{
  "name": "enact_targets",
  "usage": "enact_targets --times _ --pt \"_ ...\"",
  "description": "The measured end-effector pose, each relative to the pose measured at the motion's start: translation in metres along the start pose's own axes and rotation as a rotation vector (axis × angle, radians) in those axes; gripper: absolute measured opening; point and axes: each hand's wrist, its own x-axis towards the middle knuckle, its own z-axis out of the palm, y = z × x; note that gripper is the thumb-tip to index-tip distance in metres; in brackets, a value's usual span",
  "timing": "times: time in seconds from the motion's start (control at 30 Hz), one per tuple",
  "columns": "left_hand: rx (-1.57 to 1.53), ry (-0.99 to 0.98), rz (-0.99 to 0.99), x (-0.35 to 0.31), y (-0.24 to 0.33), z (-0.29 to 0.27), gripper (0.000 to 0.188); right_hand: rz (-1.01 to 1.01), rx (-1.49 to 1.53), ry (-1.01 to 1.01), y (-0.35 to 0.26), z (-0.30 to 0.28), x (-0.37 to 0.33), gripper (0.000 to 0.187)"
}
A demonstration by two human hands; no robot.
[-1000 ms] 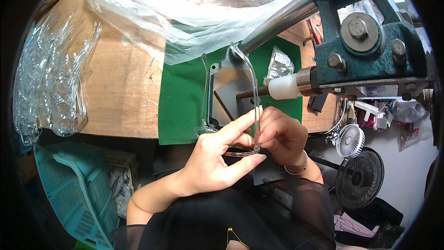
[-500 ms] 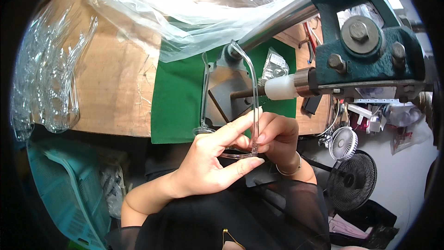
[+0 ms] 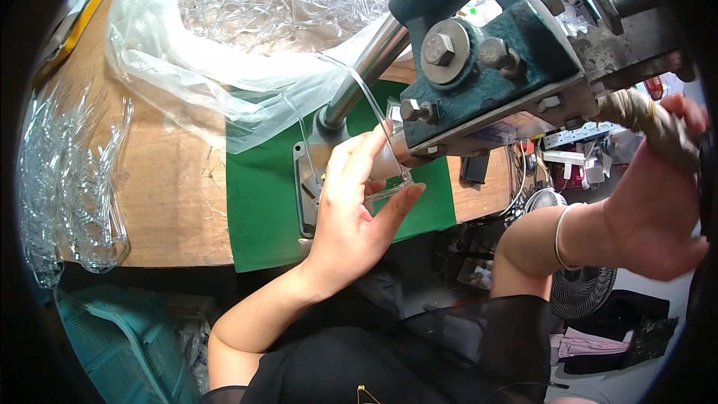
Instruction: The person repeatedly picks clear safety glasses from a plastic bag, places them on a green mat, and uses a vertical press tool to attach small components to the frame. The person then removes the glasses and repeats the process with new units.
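Note:
My left hand (image 3: 351, 217) is closed on a clear plastic eyeglasses frame (image 3: 387, 193), pinching its front beside the hinge. Both thin temples (image 3: 364, 90) point up and away from me, over the base of a dark green bench press (image 3: 490, 60). Part of the frame's front is hidden behind my fingers. At the far right, my right hand (image 3: 647, 206) is raised, its fingers hooked over the press's cloth-wrapped lever (image 3: 649, 121). That hand is slightly blurred.
A green mat (image 3: 258, 213) lies under the press base (image 3: 303, 191). Several clear frames (image 3: 75, 187) are piled on the wooden table's left. Behind is a plastic bag (image 3: 161, 82) of clear parts. A teal basket (image 3: 127, 337) stands lower left, a black fan (image 3: 583, 292) lower right.
My right hand has let go of the eyeglasses frame and moved right and up to the lever. My left hand still holds the frame. The view has shifted, bringing the press nearer the middle.

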Motion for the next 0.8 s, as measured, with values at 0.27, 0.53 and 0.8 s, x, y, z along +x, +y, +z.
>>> enact_targets --times 0.27,0.53,0.8 --pt "-0.127 0.013 -0.057 0.001 -0.001 0.012 0.051 -0.036 0.152 -0.076 -0.019 -0.021 -0.058 0.027" --pt "0.052 0.084 0.088 -0.002 -0.007 0.018 0.058 -0.046 0.057 -0.009 -0.021 -0.011 -0.061 0.026" --pt "0.139 0.064 0.111 -0.008 0.002 0.010 0.065 -0.050 -0.329 0.378 0.029 -0.014 -0.072 0.065"
